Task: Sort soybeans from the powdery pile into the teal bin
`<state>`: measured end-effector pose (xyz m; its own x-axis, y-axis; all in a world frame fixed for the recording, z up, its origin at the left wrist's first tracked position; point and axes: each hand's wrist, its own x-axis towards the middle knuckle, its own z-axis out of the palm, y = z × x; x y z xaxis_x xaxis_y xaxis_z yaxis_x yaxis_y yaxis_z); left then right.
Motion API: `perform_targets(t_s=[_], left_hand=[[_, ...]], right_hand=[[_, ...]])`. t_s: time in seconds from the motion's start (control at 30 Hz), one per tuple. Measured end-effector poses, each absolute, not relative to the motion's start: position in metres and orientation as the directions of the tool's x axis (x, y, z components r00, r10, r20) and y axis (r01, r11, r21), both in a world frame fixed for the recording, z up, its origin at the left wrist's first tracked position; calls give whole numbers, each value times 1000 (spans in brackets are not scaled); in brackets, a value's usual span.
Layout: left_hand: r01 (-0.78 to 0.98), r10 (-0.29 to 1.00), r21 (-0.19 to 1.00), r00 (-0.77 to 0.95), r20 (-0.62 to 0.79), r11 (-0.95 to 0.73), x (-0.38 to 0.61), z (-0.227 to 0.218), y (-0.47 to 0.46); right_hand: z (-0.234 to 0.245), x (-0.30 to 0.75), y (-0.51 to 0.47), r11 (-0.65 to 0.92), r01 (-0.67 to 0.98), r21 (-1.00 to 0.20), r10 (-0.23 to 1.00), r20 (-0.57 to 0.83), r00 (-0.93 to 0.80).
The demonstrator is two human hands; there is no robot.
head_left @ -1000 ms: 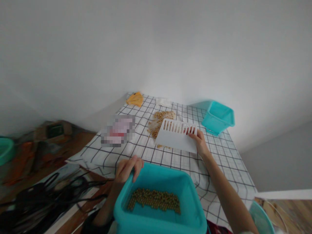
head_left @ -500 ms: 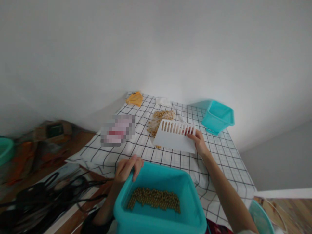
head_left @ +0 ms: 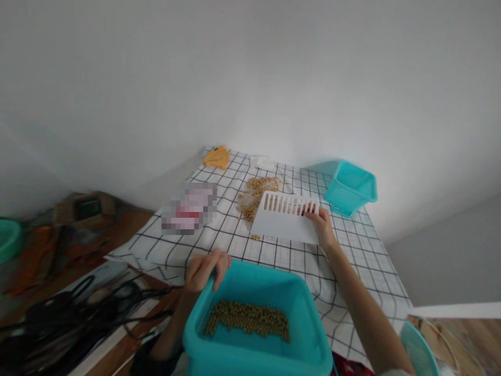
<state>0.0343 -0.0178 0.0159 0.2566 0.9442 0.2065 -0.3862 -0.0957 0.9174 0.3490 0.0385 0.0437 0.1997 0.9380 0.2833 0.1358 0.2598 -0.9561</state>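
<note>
My left hand point(head_left: 204, 271) grips the far left corner of a teal tub point(head_left: 301, 313) near me, which holds a layer of green-brown beans point(head_left: 248, 318). Farther out, my right hand point(head_left: 321, 225) holds a white slotted plastic board point(head_left: 284, 219) by its right end, fingers showing through the slots. The board stands tilted on the checked tablecloth point(head_left: 352, 256), just in front of a pile of tan beans point(head_left: 256, 196) on clear plastic.
A second teal tub point(head_left: 350, 188) sits at the table's far right. A yellow cloth point(head_left: 217, 157) lies at the far corner, a blurred pink packet point(head_left: 189, 209) at the left. Black cables point(head_left: 74, 318) lie on the wooden surface at lower left.
The white board shifted slightly left and then back right with my right hand, staying in front of the tan beans. My left hand kept its grip on the near tub.
</note>
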Motion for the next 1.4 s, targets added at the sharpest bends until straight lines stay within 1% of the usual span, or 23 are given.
perform_targets(t_s=[0.37,0.47,0.57,0.67,0.8,0.9,1.0,1.2,1.4], left_hand=[[-344,947,933,251,199,-105,35,18,-17],[-317,950,942,245,194,-111,34,18,-18],[-300,948,946,245,201,-123,34,16,-17],[-320,945,938,245,217,-132,35,15,-15],[-352,944,927,241,225,-132,36,17,-15],[-349,939,928,257,229,-130,36,20,-16],[-349,941,928,252,226,-130,36,23,-17],[-345,953,932,227,202,-115,37,21,-18],[-331,940,931,239,242,-156,35,15,-15]], right_hand=[[49,346,35,284,145,-948,937,306,170],[50,347,35,285,167,-944,930,314,189],[50,347,35,279,184,-943,936,310,166],[50,346,34,280,178,-943,939,308,151],[52,344,33,305,153,-940,926,331,184],[52,345,34,320,146,-936,920,344,189],[50,346,34,300,146,-943,927,324,189],[49,347,35,310,180,-934,929,337,150],[48,348,36,310,184,-933,932,337,134]])
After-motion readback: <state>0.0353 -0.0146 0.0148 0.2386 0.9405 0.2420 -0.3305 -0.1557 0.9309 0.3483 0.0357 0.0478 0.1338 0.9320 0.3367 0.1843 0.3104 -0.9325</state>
